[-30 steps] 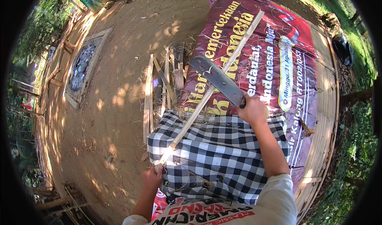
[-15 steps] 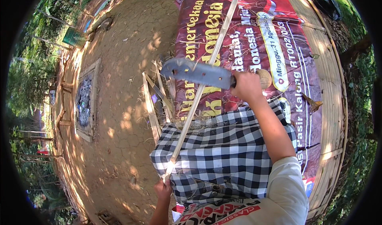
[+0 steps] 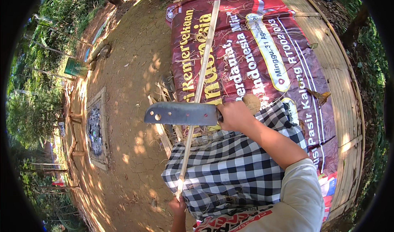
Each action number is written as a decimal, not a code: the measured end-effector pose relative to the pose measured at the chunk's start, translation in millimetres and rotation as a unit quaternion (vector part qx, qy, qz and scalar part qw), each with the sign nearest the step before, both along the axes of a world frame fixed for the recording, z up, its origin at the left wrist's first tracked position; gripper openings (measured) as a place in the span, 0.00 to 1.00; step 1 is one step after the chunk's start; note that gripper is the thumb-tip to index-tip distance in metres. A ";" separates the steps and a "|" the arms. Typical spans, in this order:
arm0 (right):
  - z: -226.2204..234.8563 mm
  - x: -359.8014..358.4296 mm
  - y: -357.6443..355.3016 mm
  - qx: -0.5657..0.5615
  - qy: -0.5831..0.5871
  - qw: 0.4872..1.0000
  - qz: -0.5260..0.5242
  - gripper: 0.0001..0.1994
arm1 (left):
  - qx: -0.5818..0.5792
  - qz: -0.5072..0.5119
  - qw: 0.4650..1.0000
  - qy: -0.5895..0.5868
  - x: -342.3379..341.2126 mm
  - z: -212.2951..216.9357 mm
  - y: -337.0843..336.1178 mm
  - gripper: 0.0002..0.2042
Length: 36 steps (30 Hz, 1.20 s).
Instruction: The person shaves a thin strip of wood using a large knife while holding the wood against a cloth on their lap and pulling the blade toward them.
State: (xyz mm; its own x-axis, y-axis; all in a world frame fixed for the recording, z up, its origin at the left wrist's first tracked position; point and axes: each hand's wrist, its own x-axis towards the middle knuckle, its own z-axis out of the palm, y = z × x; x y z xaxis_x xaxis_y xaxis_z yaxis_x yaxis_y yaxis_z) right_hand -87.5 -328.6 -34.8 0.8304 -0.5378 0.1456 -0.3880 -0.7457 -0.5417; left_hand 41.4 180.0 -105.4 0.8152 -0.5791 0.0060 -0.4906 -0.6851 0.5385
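1. Fingers of the right hand point(image 3: 236, 115) are curled tightly round the dark handle of a cleaver point(image 3: 180, 112), so that only a little of the handle shows between fist and blade.
2. The left hand point(image 3: 177, 205), low in the view and partly in shade, is closed about the near end of a wooden strip point(image 3: 205, 58); how each finger sits there cannot be told.
3. The hands are well apart, the left nearer the body, the right farther forward; neither is spread.
4. The strip is long, narrow, pale and nearly straight. From the left hand it runs forward over a black-and-white checked cloth point(image 3: 230, 170) and on above a dark red banner point(image 3: 230, 31), leaning slightly to the right. Sunlight brightens its near end.
5. The cleaver lies crosswise over the strip's middle and hides a short stretch of it. Its broad grey blade points left, with a rounded tip and several small round holes or marks. Whether blade and wood touch cannot be told.
6. Thin, curled fibres are scattered on the banner, which is spread over a slatted platform point(image 3: 318, 33).
7. A round tan piece point(image 3: 251, 103) shows just beyond the right hand, and a dry brown leaf point(image 3: 321, 97) lies farther right.
8. More wooden pieces point(image 3: 163, 139) lie left of the banner, partly behind the blade.
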 end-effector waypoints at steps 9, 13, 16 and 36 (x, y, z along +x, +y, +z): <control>-18.0 -0.8 -25.7 -0.098 -0.018 0.995 0.011 0.11 | 0.039 -0.008 0.999 -0.019 4.9 3.3 7.4 0.24; -22.0 -7.4 -62.0 -0.105 0.030 0.991 -0.075 0.09 | 0.048 0.002 0.998 -0.040 2.9 10.1 1.2 0.21; -22.9 -25.8 -100.0 -0.005 0.021 0.965 -0.260 0.12 | 0.063 -0.011 0.996 -0.055 5.3 21.1 -6.6 0.18; -7.7 -9.2 -24.8 -0.030 0.034 0.999 0.020 0.12 | 0.000 -0.044 0.999 -0.015 6.0 26.6 -20.0 0.16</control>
State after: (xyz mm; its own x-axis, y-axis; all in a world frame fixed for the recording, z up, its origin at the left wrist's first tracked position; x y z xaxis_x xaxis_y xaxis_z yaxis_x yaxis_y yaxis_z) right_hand -96.7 -353.3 -42.5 0.8604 -0.4956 0.1185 -0.3916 -0.7919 -0.4685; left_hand 47.3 160.0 -78.8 0.7608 -0.6483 0.0300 -0.5651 -0.6390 0.5219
